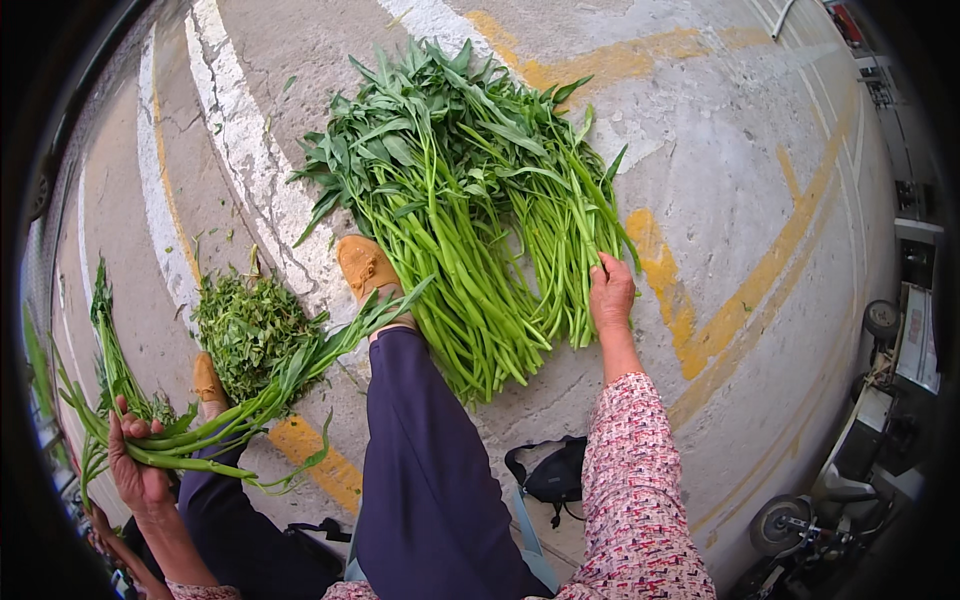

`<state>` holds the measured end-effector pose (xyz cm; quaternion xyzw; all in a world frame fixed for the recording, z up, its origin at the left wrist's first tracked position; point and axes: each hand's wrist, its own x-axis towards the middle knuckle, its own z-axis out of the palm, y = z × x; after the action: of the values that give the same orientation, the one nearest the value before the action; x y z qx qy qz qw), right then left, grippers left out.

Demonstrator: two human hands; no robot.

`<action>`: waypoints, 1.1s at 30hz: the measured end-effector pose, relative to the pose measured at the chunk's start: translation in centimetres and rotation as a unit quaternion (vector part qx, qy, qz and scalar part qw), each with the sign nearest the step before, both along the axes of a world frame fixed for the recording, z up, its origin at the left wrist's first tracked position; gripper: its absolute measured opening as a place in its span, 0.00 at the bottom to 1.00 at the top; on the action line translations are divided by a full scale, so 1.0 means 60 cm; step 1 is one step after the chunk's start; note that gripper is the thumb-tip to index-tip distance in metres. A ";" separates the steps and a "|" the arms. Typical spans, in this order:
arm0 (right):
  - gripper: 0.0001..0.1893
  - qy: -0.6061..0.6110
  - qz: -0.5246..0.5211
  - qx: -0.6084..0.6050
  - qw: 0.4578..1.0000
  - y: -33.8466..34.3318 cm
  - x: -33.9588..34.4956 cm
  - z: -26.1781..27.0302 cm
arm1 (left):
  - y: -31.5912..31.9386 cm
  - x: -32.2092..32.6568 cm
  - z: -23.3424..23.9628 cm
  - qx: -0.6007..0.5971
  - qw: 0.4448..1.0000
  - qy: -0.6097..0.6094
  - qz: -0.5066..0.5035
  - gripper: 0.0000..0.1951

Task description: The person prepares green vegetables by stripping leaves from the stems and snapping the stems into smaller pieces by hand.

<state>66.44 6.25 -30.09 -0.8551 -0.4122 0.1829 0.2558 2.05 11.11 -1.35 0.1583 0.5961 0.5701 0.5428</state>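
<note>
At the lower left, my left hand (142,465), palm up, holds several long green leafy stems (217,435) across its palm and fingers; they reach up over my knee. On the pavement in front of me lies a large pile of leafy greens, probably water spinach (465,247), with leaves at the far side and cut stem ends towards me. My right hand (613,289) has its fingers closed around a stem at the pile's right edge. Between my feet sits a heap of loose picked leaves (251,330).
Another bunch of greens (112,337) lies at the far left. A black bag (555,472) rests on the ground by my right forearm. Painted white and yellow lines cross the concrete. Parked motorcycles (795,525) stand at the lower right. Part of another person's arm (124,551) shows at the lower left.
</note>
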 end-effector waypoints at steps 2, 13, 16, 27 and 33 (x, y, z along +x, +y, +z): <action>0.17 0.016 -0.037 0.017 0.999 0.007 0.000 -0.001 | 0.000 0.000 0.003 0.004 1.000 -0.003 0.004 0.17; 0.21 -0.129 0.009 -0.066 0.989 0.035 0.011 0.016 | -0.011 -0.018 0.004 0.001 1.000 -0.001 0.006 0.17; 0.25 -0.132 -0.057 -0.164 0.976 0.055 0.061 -0.001 | -0.012 -0.019 0.009 -0.009 1.000 0.013 0.004 0.18; 0.18 -0.118 -0.023 -0.349 0.929 0.092 0.106 -0.001 | -0.006 -0.021 0.029 -0.015 0.999 0.038 -0.024 0.19; 0.10 0.007 -0.013 -0.213 0.977 0.076 0.142 0.026 | -0.015 -0.012 0.017 -0.018 1.000 0.018 0.005 0.18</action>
<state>74.98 10.80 -28.52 -0.8939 -0.3508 0.2694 0.0730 1.33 10.23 -0.32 0.1559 0.6166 0.5589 0.5322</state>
